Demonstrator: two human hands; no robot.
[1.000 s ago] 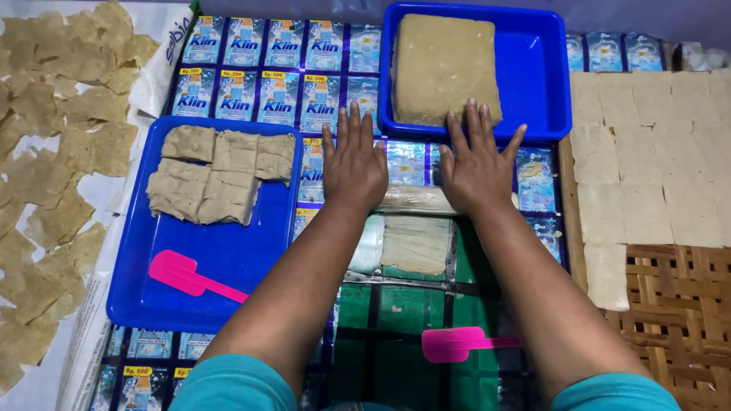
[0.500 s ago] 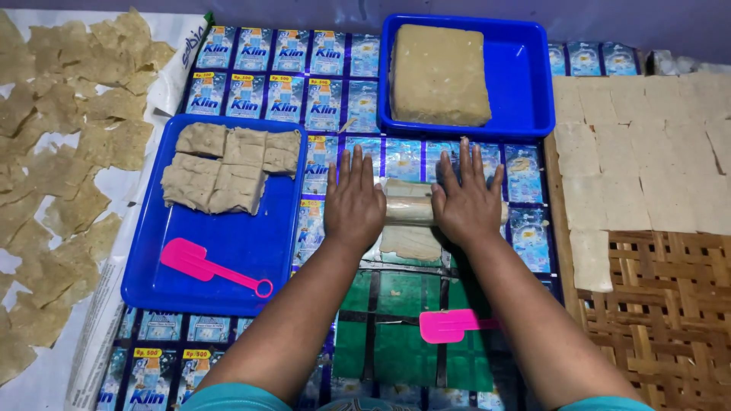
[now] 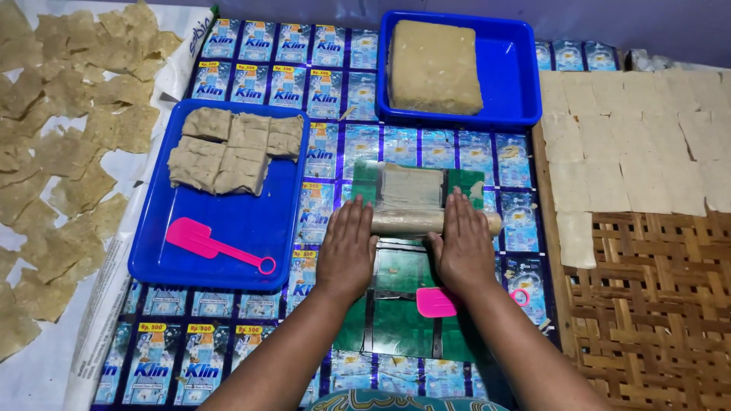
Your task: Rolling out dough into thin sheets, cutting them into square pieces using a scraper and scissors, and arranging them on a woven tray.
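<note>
Both palms lie flat and spread, left hand [image 3: 346, 247] and right hand [image 3: 462, 245] pressing a wooden rolling pin [image 3: 434, 222] over a thin dough sheet [image 3: 411, 186] on green plastic [image 3: 396, 304] mid-mat. Uneven pressure could tear it. A pink scraper [image 3: 436, 302] crowds the right wrist; beyond, a blue tray [image 3: 502, 57] holds a dough block [image 3: 434, 67].
</note>
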